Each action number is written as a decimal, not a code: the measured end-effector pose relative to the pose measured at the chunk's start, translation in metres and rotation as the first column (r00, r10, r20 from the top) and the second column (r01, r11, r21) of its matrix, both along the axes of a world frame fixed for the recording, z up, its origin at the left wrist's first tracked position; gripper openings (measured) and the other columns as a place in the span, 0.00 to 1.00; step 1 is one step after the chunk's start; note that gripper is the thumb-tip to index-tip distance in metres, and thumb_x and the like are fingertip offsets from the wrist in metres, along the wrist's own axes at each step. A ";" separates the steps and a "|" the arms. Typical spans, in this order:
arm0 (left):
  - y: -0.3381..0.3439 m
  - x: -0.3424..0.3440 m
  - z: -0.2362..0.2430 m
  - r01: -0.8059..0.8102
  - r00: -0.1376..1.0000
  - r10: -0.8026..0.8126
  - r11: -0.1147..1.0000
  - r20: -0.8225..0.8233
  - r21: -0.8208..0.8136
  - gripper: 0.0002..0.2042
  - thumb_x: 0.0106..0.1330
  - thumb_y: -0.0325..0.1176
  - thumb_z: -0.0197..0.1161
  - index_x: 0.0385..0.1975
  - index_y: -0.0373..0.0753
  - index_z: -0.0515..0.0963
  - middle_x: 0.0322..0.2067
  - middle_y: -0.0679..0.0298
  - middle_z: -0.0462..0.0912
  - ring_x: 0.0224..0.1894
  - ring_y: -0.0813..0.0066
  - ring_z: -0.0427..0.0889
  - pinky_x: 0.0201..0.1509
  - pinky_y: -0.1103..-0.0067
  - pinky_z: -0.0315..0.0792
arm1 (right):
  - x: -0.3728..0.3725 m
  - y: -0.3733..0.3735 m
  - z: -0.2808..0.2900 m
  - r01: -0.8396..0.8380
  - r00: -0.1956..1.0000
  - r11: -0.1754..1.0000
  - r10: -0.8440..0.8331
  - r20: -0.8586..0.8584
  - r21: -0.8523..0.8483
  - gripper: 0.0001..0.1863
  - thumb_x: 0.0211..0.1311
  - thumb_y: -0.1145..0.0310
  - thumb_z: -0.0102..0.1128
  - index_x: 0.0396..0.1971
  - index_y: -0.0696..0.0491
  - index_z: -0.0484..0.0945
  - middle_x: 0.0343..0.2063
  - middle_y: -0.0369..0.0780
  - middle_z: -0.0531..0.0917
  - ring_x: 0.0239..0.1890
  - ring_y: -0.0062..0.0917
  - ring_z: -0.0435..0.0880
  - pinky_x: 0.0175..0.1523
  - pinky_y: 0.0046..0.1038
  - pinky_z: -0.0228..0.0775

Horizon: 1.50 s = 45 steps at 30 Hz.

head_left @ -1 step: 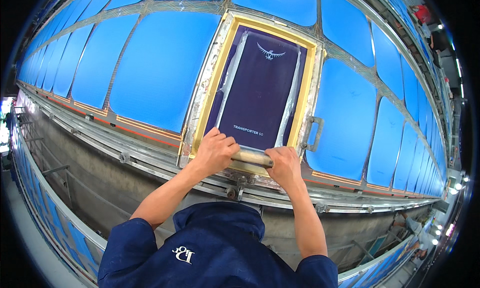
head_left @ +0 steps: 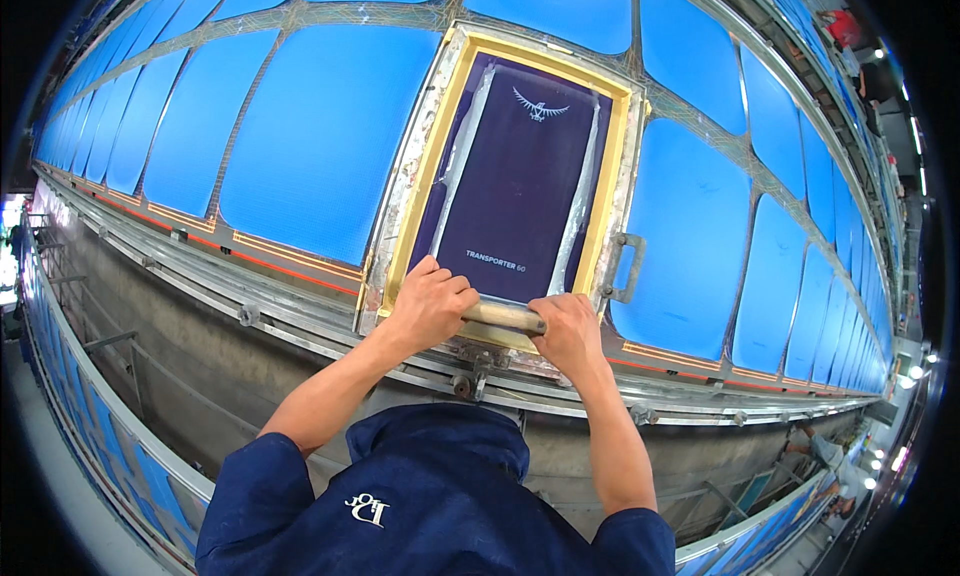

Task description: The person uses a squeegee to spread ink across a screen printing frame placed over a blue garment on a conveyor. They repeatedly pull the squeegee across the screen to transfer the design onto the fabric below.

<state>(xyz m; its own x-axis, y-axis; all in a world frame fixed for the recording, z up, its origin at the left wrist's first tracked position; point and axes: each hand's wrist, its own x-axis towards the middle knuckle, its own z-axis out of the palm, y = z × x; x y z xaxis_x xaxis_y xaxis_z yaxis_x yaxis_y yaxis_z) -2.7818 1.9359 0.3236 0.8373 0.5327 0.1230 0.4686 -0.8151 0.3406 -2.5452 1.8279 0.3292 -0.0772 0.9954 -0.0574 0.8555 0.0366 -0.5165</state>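
Observation:
My left hand [head_left: 430,306] and my right hand [head_left: 565,331] are both closed on a squeegee with a pale wooden handle [head_left: 500,316], held across the lower end of a screen printing frame [head_left: 625,161]. The screen [head_left: 515,191] is dark purple inside a yellow border, with pale streaks along both long sides, a white bird emblem near the top and small white lettering low down. A metal handle [head_left: 625,266] sticks out from the frame's right side, just beyond my right hand.
Rows of blue fabric panels [head_left: 300,141] stretch along the long table to both sides. A metal rail [head_left: 250,316] runs along its near edge, above a walkway. Another rail with blue panels [head_left: 150,456] is lower left. Other people [head_left: 840,476] are at the right edge, lower and upper.

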 end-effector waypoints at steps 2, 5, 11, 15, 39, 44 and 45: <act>0.016 0.008 0.005 0.003 1.000 -0.004 0.998 -0.014 -0.055 0.11 0.41 0.34 0.75 0.24 0.47 0.81 0.25 0.68 0.81 0.30 0.69 0.81 0.43 0.70 0.65 | 0.008 0.017 0.008 -0.038 0.999 0.999 0.039 0.033 -0.017 0.13 0.44 0.69 0.77 0.32 0.49 0.85 0.29 0.41 0.85 0.39 0.39 0.84 0.47 0.41 0.73; 0.083 0.045 0.009 0.004 1.000 -0.004 1.000 -0.017 0.001 0.11 0.42 0.36 0.76 0.25 0.47 0.81 0.26 0.68 0.81 0.32 0.67 0.82 0.45 0.69 0.65 | 0.045 0.085 0.011 -0.045 0.993 0.999 0.045 0.112 -0.001 0.08 0.47 0.67 0.75 0.28 0.49 0.85 0.25 0.43 0.84 0.35 0.41 0.84 0.43 0.42 0.74; 0.275 0.152 0.004 0.006 1.000 -0.008 0.997 0.019 0.079 0.12 0.46 0.41 0.76 0.25 0.44 0.81 0.26 0.64 0.83 0.35 0.58 0.82 0.46 0.64 0.69 | 0.154 0.272 0.002 0.014 0.987 1.000 -0.015 0.161 0.007 0.16 0.47 0.58 0.77 0.32 0.51 0.84 0.30 0.47 0.86 0.38 0.47 0.85 0.45 0.45 0.76; 0.357 0.194 -0.003 0.034 0.999 -0.035 0.996 0.020 0.085 0.15 0.45 0.44 0.78 0.25 0.43 0.82 0.24 0.61 0.83 0.34 0.53 0.82 0.44 0.61 0.71 | 0.188 0.349 0.002 0.086 0.981 0.994 -0.073 0.180 -0.066 0.21 0.49 0.55 0.77 0.40 0.52 0.86 0.36 0.49 0.87 0.43 0.47 0.86 0.51 0.43 0.78; -0.013 -0.006 -0.004 -0.039 0.999 0.037 0.997 0.031 0.065 0.13 0.41 0.30 0.74 0.29 0.47 0.84 0.30 0.71 0.83 0.35 0.69 0.82 0.46 0.71 0.67 | -0.006 -0.008 0.009 -0.041 0.999 0.999 0.041 0.020 0.003 0.16 0.51 0.57 0.76 0.35 0.52 0.86 0.33 0.43 0.86 0.43 0.41 0.84 0.53 0.43 0.72; -0.008 0.001 0.014 0.019 0.999 -0.021 0.998 0.025 0.062 0.14 0.41 0.31 0.74 0.31 0.47 0.84 0.31 0.71 0.83 0.37 0.71 0.82 0.47 0.72 0.68 | 0.076 0.028 -0.022 0.528 0.846 0.786 -0.521 -0.113 0.323 0.20 0.62 0.51 0.69 0.45 0.52 0.84 0.44 0.48 0.87 0.52 0.43 0.81 0.61 0.42 0.68; -0.010 0.001 0.015 0.024 0.999 -0.027 0.996 0.027 0.085 0.14 0.41 0.32 0.74 0.30 0.47 0.84 0.31 0.71 0.83 0.37 0.72 0.82 0.47 0.71 0.68 | 0.093 0.036 -0.035 0.687 0.711 0.654 -0.695 -0.106 0.317 0.20 0.64 0.52 0.66 0.45 0.53 0.84 0.43 0.49 0.87 0.50 0.45 0.82 0.59 0.43 0.70</act>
